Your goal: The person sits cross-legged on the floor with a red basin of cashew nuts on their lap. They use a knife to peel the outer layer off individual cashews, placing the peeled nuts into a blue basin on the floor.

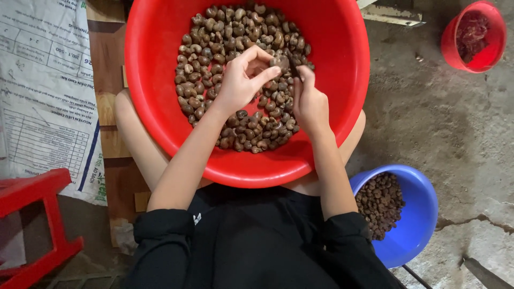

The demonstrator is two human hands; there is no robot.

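Nut (280,62) sat pinched in the left hand (242,80) above the red basin (155,80); the right hand (309,101) touched it, fingers curled narrow.

From my feed I make out one package only: a white woven plastic sack (40,91) lying flat on the floor at far left, printed with dark ruled tables and a blue stripe along its right edge.

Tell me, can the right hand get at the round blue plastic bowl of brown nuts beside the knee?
Probably yes. The right hand is over the big red plastic basin, and the round blue plastic bowl sits open on that side with nothing between them.
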